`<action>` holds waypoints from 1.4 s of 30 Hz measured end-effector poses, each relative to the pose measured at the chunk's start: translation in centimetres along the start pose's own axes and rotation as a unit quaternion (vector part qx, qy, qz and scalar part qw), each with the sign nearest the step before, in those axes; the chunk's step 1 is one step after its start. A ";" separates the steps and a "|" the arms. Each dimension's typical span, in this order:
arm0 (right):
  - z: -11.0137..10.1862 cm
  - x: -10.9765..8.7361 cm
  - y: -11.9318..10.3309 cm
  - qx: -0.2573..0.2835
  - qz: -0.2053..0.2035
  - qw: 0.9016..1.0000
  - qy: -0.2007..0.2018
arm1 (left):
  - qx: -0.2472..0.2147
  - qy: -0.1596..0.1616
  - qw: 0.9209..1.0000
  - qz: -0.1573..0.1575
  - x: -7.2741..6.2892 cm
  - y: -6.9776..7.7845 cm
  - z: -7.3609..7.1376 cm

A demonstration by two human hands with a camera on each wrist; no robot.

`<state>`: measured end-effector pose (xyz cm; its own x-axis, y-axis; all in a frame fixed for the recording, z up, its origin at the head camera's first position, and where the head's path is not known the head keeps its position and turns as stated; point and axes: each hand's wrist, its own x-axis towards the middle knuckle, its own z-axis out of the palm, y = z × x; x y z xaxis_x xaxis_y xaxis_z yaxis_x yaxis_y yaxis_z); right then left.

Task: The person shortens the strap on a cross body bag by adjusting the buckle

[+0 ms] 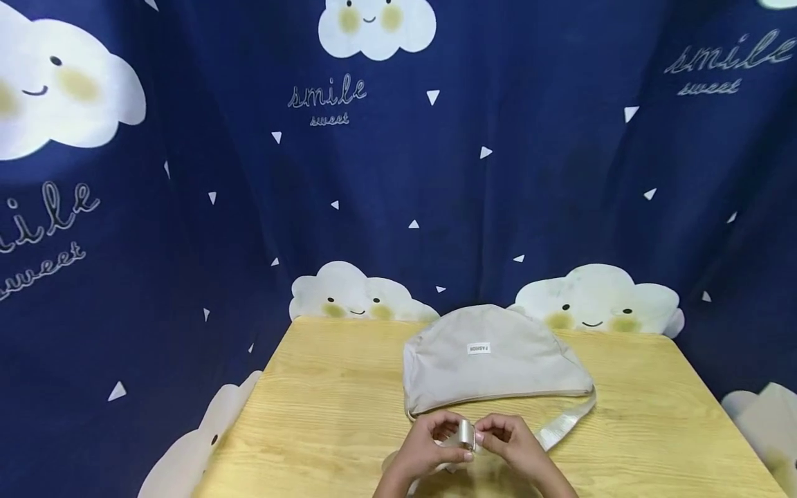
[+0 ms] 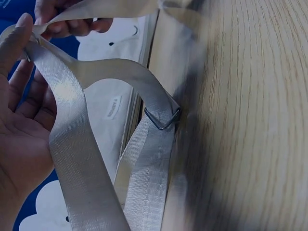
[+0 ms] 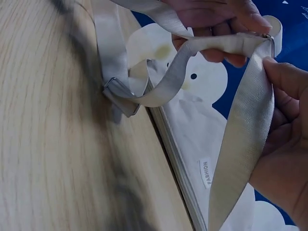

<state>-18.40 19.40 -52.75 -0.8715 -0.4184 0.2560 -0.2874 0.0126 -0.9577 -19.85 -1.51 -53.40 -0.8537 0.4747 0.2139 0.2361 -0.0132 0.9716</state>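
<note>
A pale beige shoulder bag (image 1: pixel 492 370) with a small "FASHION" label lies on the table. Its flat webbing strap (image 1: pixel 563 425) runs from the right end toward the hands. My left hand (image 1: pixel 426 446) pinches a folded loop of this strap between thumb and fingers. Close beside it, my right hand (image 1: pixel 513 446) grips the strap at a thin metal slider buckle (image 3: pixel 272 43), thumb right at its edge. In the right wrist view the webbing passes through this buckle and hangs down past the right palm. Lower on the strap sits a second metal ring (image 3: pixel 118 91).
The light wood-grain table (image 1: pixel 336 387) carries the bag near its far edge. Behind and to the left hangs a dark blue curtain (image 1: pixel 386 173) with clouds and white triangles.
</note>
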 end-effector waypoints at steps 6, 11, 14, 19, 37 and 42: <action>-1.3 -0.1 -0.1 -0.012 0.017 0.999 -0.032 | 0.008 0.011 1.000 0.005 0.5 -0.2 -0.3; -3.1 -0.8 0.2 -0.035 0.048 0.998 -0.031 | 0.025 0.011 1.000 0.015 0.9 0.2 -0.6; -3.6 -1.0 0.6 -0.034 0.059 0.997 -0.023 | 0.032 0.012 0.999 0.019 0.8 0.3 -0.9; -3.4 -0.7 1.5 -0.031 0.043 0.999 -0.010 | 0.029 0.005 1.000 0.001 0.6 0.9 -1.2; -0.2 -0.7 1.8 0.071 0.063 0.995 0.012 | 0.003 -0.017 1.000 -0.014 0.1 -0.2 -0.6; 0.2 -0.4 1.4 0.072 0.045 0.996 0.022 | 0.008 -0.019 1.000 -0.018 0.0 0.0 0.0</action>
<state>-18.36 19.39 -54.20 -0.9085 -0.3815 0.1708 -0.1498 -0.0842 -0.9851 -19.84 -1.50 -53.39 -0.8437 0.5075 0.1751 0.2132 0.0175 0.9769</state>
